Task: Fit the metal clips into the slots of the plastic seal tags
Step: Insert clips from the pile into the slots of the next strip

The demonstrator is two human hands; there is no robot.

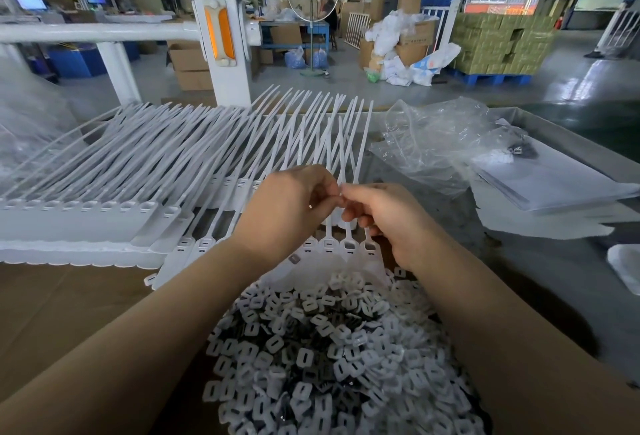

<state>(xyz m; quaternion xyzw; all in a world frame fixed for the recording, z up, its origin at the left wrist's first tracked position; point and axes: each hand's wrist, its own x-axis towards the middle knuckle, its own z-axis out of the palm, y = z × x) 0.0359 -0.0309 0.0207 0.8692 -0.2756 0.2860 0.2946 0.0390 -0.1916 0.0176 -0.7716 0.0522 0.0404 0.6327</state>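
Observation:
My left hand (pixel 289 208) and my right hand (pixel 384 216) meet fingertip to fingertip above a strip of white plastic seal tags (pixel 341 249), pinching something small between them that the fingers hide. The tags' long thin tails (pixel 194 147) fan away from me across the table. One tag head near my left wrist shows a grey metal clip (pixel 295 259) in its slot. A large heap of small white and dark clip pieces (pixel 332 358) fills the space between my forearms.
More joined strips of tags (pixel 69 223) lie stacked at the left. Crumpled clear plastic bags (pixel 440 144) and flat sheets (pixel 554 185) cover the right side of the grey table. Brown cardboard (pixel 62 310) lies under my left forearm. A white post (pixel 221 36) stands behind the table.

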